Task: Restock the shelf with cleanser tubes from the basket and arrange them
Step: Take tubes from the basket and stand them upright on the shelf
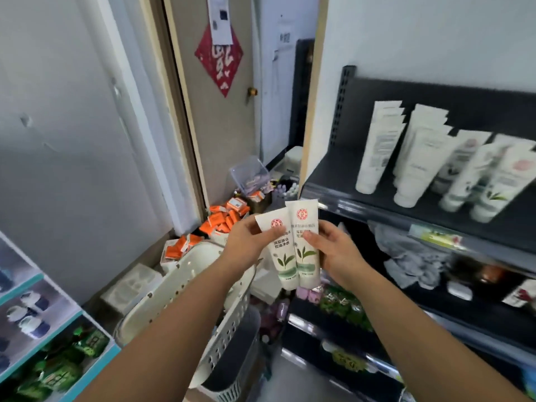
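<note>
Two white cleanser tubes with green leaf prints are held side by side in front of me, caps down. My left hand (249, 239) pinches the left tube (280, 250) near its flat top. My right hand (333, 250) grips the right tube (306, 245) from its right side. The cream perforated basket (185, 288) sits below my left forearm. On the dark shelf (342, 175) at the upper right stand several white tubes (417, 158) in leaning rows, with bare shelf to their left.
Orange packets (220, 221) lie piled on the floor by a door. Lower dark shelves (319, 323) on the right hold wrapped goods. A teal-edged rack (43, 329) with packaged items stands at the lower left. A grey wall fills the left.
</note>
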